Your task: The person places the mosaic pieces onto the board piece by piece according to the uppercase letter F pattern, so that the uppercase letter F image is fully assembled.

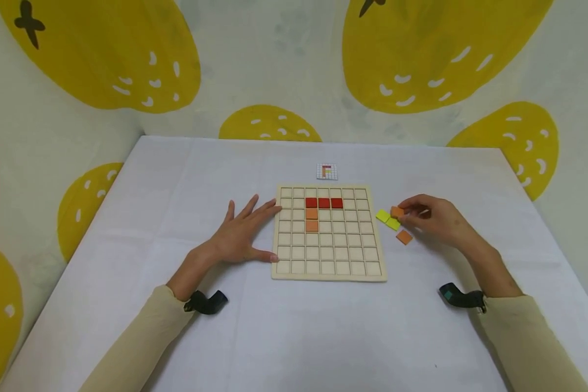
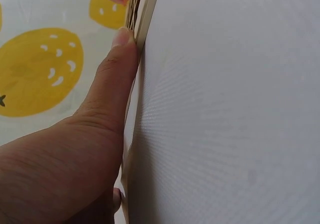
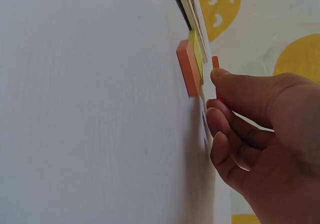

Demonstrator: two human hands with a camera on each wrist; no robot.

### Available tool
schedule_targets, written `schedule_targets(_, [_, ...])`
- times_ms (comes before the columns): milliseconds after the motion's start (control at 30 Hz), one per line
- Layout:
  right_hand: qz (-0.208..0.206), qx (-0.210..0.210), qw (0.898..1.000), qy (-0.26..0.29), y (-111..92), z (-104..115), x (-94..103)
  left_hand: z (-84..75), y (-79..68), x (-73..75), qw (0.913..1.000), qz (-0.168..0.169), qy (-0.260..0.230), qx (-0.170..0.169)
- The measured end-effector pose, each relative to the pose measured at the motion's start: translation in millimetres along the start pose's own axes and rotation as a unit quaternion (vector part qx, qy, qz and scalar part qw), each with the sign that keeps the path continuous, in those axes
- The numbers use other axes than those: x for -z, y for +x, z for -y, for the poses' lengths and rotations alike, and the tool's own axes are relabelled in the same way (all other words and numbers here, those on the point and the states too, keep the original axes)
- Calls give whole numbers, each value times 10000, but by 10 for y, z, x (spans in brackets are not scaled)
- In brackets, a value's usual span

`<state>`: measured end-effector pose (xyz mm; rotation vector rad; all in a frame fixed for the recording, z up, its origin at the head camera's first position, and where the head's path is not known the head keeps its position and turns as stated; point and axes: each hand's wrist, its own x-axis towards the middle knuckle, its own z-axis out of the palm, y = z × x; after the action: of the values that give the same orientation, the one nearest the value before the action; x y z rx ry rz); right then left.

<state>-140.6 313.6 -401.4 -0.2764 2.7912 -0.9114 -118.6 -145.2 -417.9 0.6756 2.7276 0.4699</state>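
A pale wooden grid board (image 1: 329, 279) lies flat on the white table. In its cells sit a row of red tiles (image 1: 324, 203) and, beneath the leftmost, two orange tiles (image 1: 312, 220) in a column. My left hand (image 1: 237, 234) is spread at the board's left edge, thumb and fingertips on the rim. To the right of the board, my right hand (image 1: 436, 218) pinches an orange tile (image 1: 397, 212) between thumb and fingers, also seen edge-on in the right wrist view. Below that tile are two yellow tiles (image 1: 388, 219) and a loose orange tile (image 1: 404, 237).
A small pattern card (image 1: 326, 171) with a coloured grid lies just behind the board. The white-covered table (image 1: 323, 337) meets a wall (image 1: 274, 65) printed with yellow fruit at its back edge. Dark wrist cameras (image 1: 208, 302) hang from both wrists.
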Motion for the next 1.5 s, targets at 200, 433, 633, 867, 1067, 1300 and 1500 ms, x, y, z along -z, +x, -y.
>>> schedule_targets(200, [95, -92, 9999, 57, 29, 104, -53, -8, 5, -20, 10000, 14, -11, -6])
schedule_targets(433, [120, -158, 9998, -51, 82, 201, -88, -28, 12, 7, 10000, 0, -20, -42])
schedule_targets(633, [180, -138, 9997, 25, 146, 306, -141, -29, 13, 6, 10000, 1, -22, -41])
schedule_targets(867, [241, 8, 9997, 76, 199, 393, -195, -12, 5, -13, 10000, -11, -36, -71])
schedule_targets(1067, [126, 151, 9997, 109, 209, 473, -245, -15, 16, -9, 10000, -25, 5, -26])
schedule_targets(1300, [156, 227, 9995, 156, 206, 620, -320, -26, 20, -2, 10000, -32, 35, -22])
schedule_targets(1500, [276, 559, 9978, 210, 227, 712, -412, -19, -1, -4, 10000, -14, -14, -16])
